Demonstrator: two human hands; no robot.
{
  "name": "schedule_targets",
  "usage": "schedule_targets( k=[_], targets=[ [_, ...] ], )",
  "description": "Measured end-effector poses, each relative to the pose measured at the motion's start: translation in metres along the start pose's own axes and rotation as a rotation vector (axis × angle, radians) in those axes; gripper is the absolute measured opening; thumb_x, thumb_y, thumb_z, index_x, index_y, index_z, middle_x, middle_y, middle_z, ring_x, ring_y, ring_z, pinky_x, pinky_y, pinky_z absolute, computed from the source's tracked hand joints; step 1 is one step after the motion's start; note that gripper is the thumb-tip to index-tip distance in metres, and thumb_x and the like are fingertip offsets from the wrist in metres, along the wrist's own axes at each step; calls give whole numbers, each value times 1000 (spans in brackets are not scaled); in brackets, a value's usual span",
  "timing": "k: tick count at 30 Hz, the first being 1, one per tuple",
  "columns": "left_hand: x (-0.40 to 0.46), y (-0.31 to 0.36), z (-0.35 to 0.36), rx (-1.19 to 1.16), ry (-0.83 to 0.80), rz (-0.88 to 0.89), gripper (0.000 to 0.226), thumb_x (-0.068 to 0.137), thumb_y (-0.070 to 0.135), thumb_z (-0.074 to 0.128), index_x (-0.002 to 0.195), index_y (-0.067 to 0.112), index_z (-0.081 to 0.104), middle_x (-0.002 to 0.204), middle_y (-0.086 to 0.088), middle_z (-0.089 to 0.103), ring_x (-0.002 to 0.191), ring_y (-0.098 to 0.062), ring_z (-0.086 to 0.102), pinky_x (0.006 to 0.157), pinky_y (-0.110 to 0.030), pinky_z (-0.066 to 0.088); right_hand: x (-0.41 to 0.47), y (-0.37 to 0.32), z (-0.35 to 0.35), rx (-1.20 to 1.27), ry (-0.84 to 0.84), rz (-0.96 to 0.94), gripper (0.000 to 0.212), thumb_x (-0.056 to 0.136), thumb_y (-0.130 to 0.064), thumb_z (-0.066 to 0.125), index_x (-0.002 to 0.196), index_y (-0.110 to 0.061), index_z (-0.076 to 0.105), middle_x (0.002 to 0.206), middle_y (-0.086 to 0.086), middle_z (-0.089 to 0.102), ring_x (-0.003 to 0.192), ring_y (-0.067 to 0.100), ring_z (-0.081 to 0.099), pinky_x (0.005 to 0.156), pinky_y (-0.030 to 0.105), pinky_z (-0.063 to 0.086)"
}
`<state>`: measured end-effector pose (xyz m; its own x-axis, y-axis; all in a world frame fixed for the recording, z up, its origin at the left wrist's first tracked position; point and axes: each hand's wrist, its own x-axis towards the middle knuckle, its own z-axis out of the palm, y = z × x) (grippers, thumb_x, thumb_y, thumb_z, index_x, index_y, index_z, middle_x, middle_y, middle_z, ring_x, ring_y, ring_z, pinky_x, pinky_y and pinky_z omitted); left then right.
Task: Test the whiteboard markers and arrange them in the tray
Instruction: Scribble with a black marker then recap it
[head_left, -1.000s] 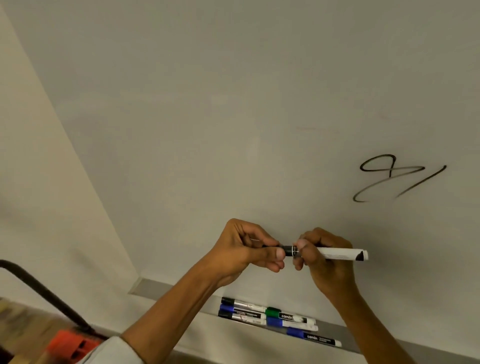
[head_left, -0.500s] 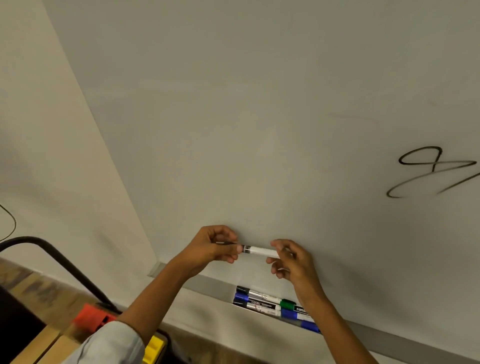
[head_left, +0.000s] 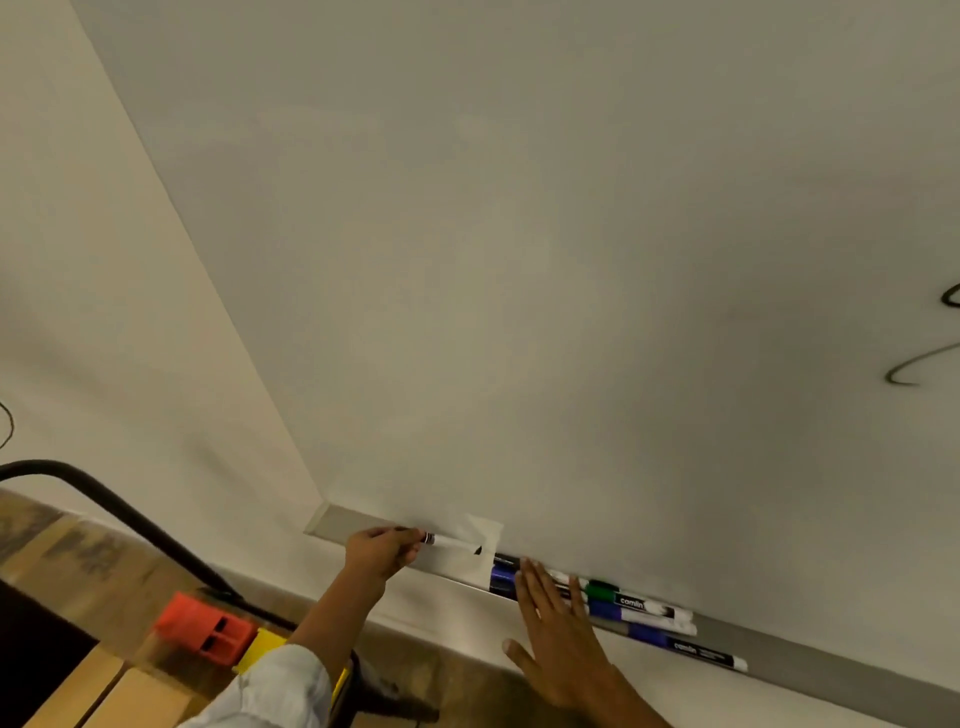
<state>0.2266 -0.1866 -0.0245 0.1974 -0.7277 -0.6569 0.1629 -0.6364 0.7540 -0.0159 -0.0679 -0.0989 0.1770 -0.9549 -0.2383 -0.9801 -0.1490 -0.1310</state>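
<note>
Down at the tray (head_left: 810, 656), left hand (head_left: 382, 555) pinches the capped black marker (head_left: 451, 543) (scribble-tested already, I'd guess), right hand (head_left: 561, 642) flat, fingers spread, over the others (head_left: 644, 613).

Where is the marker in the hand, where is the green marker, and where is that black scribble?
held marker (head_left: 453, 543), head view, middle of its white barrel
green marker (head_left: 602, 591), head view, on its green cap
black scribble (head_left: 914, 371), head view, on its lower curved stroke
</note>
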Motion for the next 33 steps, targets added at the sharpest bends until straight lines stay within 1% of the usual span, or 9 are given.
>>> schedule_targets(
  k=[4, 9, 11, 16, 19, 21, 25, 29, 33],
  targets=[
    [9, -11, 12, 34, 33, -2, 13, 76, -10, 74, 85, -11, 65, 73, -21, 67, 57, -27, 64, 48, -25, 58, -7, 21, 11, -77, -6, 21, 80, 91, -69, 21, 150, -15, 32, 158, 5, 29, 148, 22, 5, 112, 54, 6],
    [20, -19, 29, 10, 57, -62, 12, 76, -13, 71, 73, -12, 60, 79, -20, 64, 67, -32, 64, 84, -44, 56, -27, 46, 10, -104, 16, 45, 77, 92, -67, 26, 149, -16, 33, 158, 3, 27, 147, 20, 6, 112, 53, 8],
    [19, -21, 38, 9, 54, -78, 15, 77, -15, 69, 70, -10, 57, 83, -22, 62, 67, -33, 63, 78, -45, 59, -37, 58, 10, -110, 27, 55, 77, 93, -66, 22, 150, -15, 32, 159, 4, 27, 148, 19, 5, 110, 54, 14],
    [6, -29, 62, 72, -1, -58, 16, 79, -16, 67, 70, -8, 56, 77, -19, 58, 63, -32, 60, 42, -27, 56, -58, 89, 15, -118, 2, 89, 79, 92, -66, 26, 154, -17, 20, 164, 2, 15, 150, 18, -1, 111, 53, 14],
    [-3, -37, 75, 110, -22, -30, 18, 79, -16, 66, 67, -9, 56, 71, -16, 58, 61, -30, 60, 45, -29, 58, -68, 99, 16, -111, 26, 75, 80, 92, -64, 31, 155, -18, 12, 164, -1, -3, 150, 19, 4, 111, 52, 11],
    [-4, -43, 82, 162, -14, -17, 19, 77, -13, 70, 64, -8, 57, 69, -15, 60, 60, -28, 61, 58, -33, 61, -74, 105, 16, -110, 53, 63, 82, 92, -63, 35, 155, -19, 6, 164, -3, -6, 150, 19, 5, 112, 53, 10],
    [-10, -50, 93, 281, 17, 7, 20, 72, -2, 78, 65, -6, 60, 71, -15, 64, 65, -29, 63, 74, -38, 59, -83, 115, 14, -93, 77, 79, 76, 95, -61, 31, 155, -19, 12, 164, 1, 12, 150, 17, 0, 111, 53, 12],
    [-27, -53, 98, 411, 94, 35, 28, 72, 9, 79, 85, -9, 62, 74, -15, 62, 70, -28, 60, 66, -32, 47, -98, 124, 11, -14, 120, 98, 70, 98, -57, 27, 154, -15, 23, 162, 3, 20, 149, 19, 13, 113, 48, 14],
    [-48, -58, 110, 487, 85, 139, 15, 74, 0, 68, 61, -3, 62, 38, 0, 56, 53, -24, 57, 54, -25, 46, -117, 139, 15, 99, 262, 187, 61, 99, -49, 23, 144, -14, 44, 149, 5, 45, 139, 22, 33, 115, 46, 18]
  ],
)
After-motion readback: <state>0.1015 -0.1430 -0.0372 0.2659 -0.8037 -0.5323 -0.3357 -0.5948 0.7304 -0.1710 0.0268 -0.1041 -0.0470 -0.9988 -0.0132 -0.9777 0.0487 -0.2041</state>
